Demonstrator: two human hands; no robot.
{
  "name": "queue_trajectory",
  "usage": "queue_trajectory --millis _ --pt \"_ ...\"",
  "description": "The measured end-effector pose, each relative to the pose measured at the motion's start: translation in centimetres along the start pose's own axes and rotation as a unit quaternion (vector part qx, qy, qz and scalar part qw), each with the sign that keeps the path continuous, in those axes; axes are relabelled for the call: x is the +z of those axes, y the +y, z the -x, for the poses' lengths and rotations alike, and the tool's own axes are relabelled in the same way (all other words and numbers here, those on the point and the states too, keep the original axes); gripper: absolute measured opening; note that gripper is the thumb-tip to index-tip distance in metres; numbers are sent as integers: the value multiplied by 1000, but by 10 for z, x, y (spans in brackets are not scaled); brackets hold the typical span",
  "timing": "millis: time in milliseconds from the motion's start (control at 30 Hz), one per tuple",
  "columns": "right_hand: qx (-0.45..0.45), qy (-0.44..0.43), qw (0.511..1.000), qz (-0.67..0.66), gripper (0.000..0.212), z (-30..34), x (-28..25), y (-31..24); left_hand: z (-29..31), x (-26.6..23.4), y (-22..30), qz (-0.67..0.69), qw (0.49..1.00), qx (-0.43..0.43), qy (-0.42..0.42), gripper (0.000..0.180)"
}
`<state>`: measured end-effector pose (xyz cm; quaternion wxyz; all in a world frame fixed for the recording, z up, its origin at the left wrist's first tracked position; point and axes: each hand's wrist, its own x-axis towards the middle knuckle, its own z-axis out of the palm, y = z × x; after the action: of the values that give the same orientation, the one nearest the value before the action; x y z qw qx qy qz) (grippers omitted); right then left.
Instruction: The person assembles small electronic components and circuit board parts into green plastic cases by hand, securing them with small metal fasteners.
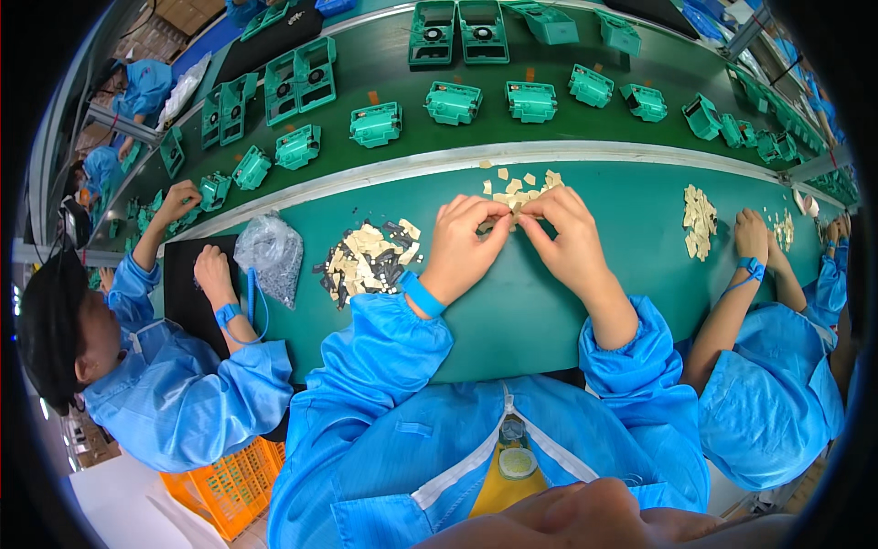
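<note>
My left hand and my right hand meet over the green work mat, thumbs and forefingers pinched together. Between the fingertips is a small cream-coloured flat piece, mostly hidden by them. Just beyond my hands lies a loose heap of similar cream pieces. To the left of my left hand spreads a larger pile of mixed cream and black pieces. A blue wrist strap circles my left wrist.
A raised pale rail separates the mat from a green belt carrying teal plastic housings. Beside the mixed pile sits a clear bag of small dark parts. Co-workers' arms work at left and right. Another cream pile lies rightward.
</note>
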<state>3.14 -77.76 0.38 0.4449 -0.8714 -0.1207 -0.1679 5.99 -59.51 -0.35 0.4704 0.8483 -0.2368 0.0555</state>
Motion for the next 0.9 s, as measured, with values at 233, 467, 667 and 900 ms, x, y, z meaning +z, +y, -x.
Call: queue_trajectory --millis 233,467,667,900 --pt "-23 7 1000 -4 7 3 3 1 2 3 -2 -50 996 68 6 6" --pt "-25 -19 1000 -3 8 3 3 6 1 3 -3 -94 989 111 -4 8" --pt "-30 -31 999 -30 10 3 0 11 1 6 -1 -97 987 125 -2 9" --pt "48 -6 998 -38 6 4 -3 14 1 10 0 -81 989 121 8 9"
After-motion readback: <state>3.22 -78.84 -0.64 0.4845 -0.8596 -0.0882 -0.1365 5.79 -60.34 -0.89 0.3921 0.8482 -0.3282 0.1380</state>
